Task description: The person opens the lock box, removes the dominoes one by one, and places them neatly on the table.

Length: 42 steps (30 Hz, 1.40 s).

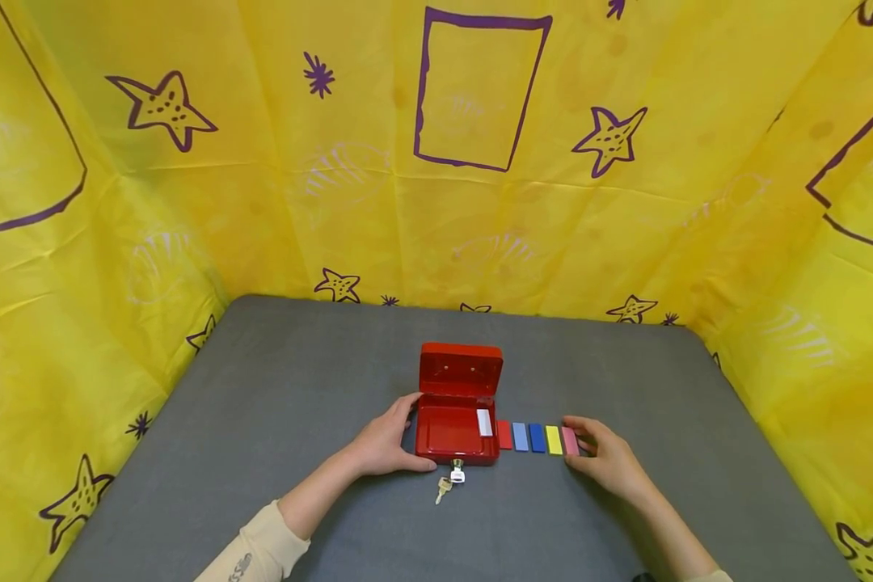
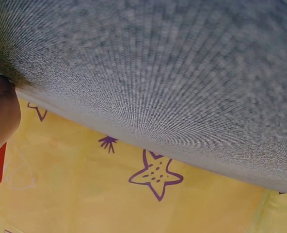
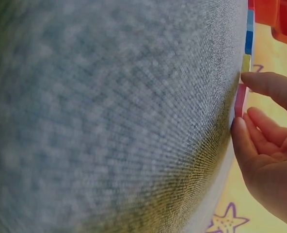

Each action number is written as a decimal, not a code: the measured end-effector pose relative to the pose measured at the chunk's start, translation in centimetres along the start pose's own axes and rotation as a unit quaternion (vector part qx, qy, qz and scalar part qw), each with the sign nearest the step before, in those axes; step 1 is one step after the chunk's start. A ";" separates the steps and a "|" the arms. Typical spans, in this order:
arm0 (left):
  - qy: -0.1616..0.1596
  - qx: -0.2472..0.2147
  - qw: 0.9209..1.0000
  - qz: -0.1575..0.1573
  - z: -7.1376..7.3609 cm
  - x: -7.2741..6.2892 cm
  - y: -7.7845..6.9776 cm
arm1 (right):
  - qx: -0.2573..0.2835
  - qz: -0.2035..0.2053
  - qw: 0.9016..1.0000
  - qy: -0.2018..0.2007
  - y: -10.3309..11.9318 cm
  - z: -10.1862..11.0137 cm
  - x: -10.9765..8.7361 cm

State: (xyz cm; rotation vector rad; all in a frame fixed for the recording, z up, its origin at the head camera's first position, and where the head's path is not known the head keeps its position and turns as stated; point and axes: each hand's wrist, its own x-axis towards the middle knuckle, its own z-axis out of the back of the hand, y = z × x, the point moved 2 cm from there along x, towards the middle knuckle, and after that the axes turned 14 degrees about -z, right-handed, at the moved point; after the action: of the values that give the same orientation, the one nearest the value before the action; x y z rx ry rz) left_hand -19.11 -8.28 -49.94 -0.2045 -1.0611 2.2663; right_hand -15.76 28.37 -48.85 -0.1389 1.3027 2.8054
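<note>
A red metal cash box (image 1: 454, 440) stands with its lid (image 1: 461, 370) raised and a white block (image 1: 484, 423) inside, leaning at the right wall. My left hand (image 1: 389, 440) holds the box's left side, thumb at the front corner and fingers toward the back. Beside the box, a row of flat blocks runs rightward: red (image 1: 505, 435), light blue (image 1: 520, 436), dark blue (image 1: 537, 437), yellow (image 1: 554, 440) and pink (image 1: 571, 441). My right hand (image 1: 611, 461) pinches the pink block by its two ends between thumb and finger; the right wrist view shows fingertips around it.
One key (image 1: 457, 473) sits in the lock at the box's front. A second key (image 1: 443, 489) hangs beside it over the grey tabletop (image 1: 298, 388). Yellow cloth walls (image 1: 276, 226) with purple drawings enclose the back and sides.
</note>
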 end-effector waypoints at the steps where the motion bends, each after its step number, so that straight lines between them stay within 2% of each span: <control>1: 0.000 0.000 1.000 0.000 0.0 0.0 0.0 | -0.001 -0.001 1.000 0.000 0.0 0.0 0.0; 13: -0.001 0.004 1.000 -0.001 -0.1 -0.1 0.2 | 0.002 -0.027 1.000 0.013 0.2 0.1 -0.1; 20: -0.002 -0.004 1.000 0.002 -0.1 -0.2 0.1 | -0.012 -0.061 0.998 0.004 0.8 0.3 0.0; 28: -0.002 -0.002 1.000 0.002 -0.1 -0.2 0.0 | 0.059 -0.087 0.994 0.002 1.3 0.4 -0.1; 31: -0.002 -0.005 1.000 0.001 -0.1 -0.3 -0.1 | 0.087 -0.104 0.991 0.011 1.4 0.4 -0.1; 35: -0.002 -0.005 1.000 -0.001 0.0 -0.3 -0.2 | 0.137 -0.136 0.981 0.029 1.5 0.2 0.0; 39: -0.002 -0.002 1.000 -0.003 0.0 -0.3 -0.2 | 0.198 -0.154 0.967 0.046 1.7 -0.1 -0.1; 42: -0.002 0.000 1.000 -0.004 0.0 -0.3 -0.1 | 0.249 -0.162 0.953 0.061 1.9 -0.4 0.0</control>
State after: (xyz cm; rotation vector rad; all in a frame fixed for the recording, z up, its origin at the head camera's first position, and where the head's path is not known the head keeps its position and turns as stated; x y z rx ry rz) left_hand -18.85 -8.40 -49.85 -0.1967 -1.0630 2.2607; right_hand -15.84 26.86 -47.67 -0.4608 1.7783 2.1562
